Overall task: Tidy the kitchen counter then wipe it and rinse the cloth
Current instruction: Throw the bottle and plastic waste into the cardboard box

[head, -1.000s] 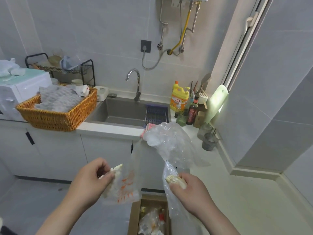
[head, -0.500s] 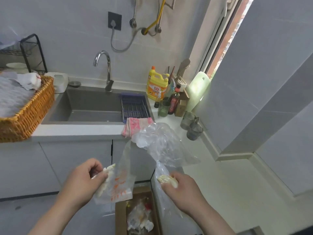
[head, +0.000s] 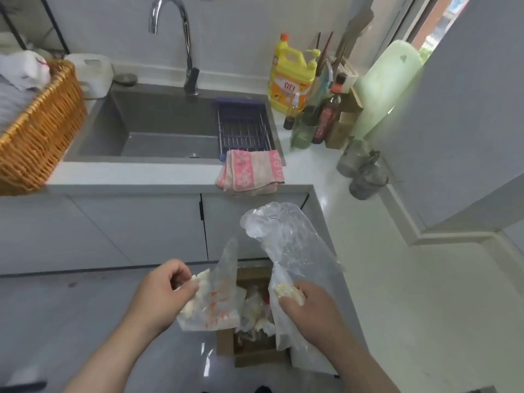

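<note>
Our view is dropping closer; at lower centre, our left hand point(head: 166, 290) is pinching the printed plastic bag point(head: 218, 302), our right hand point(head: 306, 304) the clear one point(head: 286, 239), over the cardboard bin point(head: 255, 350). They are looking light, slippery.

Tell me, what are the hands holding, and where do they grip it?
Left hand pinches the printed plastic bag at its bunched edge; right hand grips the clear plastic bag low down.

Grey tiled wall point(head: 241, 32) ahead of me, white cabinet doors point(head: 136, 231) below, grey floor point(head: 56, 321) underfoot, daylight from the window point(head: 442, 21) right.
</note>
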### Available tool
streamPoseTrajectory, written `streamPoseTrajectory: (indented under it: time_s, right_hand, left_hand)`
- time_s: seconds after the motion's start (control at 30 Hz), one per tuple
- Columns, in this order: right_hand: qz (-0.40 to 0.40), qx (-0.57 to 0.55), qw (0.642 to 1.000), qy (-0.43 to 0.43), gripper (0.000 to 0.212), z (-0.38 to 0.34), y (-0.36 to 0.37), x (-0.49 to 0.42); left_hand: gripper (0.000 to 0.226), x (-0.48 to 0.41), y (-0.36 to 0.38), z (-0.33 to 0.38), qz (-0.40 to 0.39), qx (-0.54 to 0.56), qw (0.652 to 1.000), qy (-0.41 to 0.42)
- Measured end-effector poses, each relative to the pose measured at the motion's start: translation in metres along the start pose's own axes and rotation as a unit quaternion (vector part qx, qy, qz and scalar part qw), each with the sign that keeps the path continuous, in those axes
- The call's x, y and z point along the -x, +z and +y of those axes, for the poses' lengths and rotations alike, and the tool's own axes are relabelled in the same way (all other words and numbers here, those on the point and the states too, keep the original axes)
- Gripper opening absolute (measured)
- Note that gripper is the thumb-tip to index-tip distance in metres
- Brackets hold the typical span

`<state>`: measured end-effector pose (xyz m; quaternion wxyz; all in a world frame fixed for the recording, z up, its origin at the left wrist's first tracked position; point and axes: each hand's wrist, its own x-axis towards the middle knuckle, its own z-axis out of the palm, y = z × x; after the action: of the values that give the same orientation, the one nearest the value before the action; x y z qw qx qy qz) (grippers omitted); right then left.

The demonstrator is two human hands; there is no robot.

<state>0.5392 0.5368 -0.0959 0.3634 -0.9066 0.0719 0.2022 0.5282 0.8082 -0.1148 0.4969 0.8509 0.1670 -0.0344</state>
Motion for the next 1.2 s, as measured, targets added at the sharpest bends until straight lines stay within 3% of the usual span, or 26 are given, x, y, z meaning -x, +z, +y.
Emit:
streamPoseTrajectory:
  time_s: [0.23, 0.33, 0.57, 0.73, 0.97, 1.2]
  right_hand:
    - [-0.053, 0.008, 0.997, 0.064, 0.027, 0.068, 0.076, -0.068]
    - [-0.074, 0.007, 0.993, 0.095, 0.019, 0.101, 0.111, -0.095]
    - [-0.078, 0.011, 0.985, 0.151, 0.019, 0.200, 0.205, -0.159]
    - [-0.071, 0.010, 0.982, 0.173, 0.009, 0.279, 0.269, -0.204]
    - [-0.036, 0.022, 0.981, 0.189, 0.014, 0.371, 0.354, -0.247]
    - [-0.009, 0.017, 0.982, 0.185, 0.017, 0.426, 0.396, -0.281]
  left_hand:
    - [0.022, -0.035, 0.070, -0.088, -0.012, -0.002, 0.997, -0.073]
    - [0.019, -0.047, 0.110, -0.137, -0.043, -0.016, 0.992, -0.115]
    - [0.017, -0.077, 0.211, -0.259, -0.065, -0.010, 0.982, -0.175]
    - [0.014, -0.104, 0.284, -0.334, -0.070, -0.021, 0.979, -0.189]
    - [0.016, -0.130, 0.376, -0.428, -0.113, -0.015, 0.973, -0.202]
    - [0.022, -0.145, 0.431, -0.473, -0.115, -0.021, 0.976, -0.185]
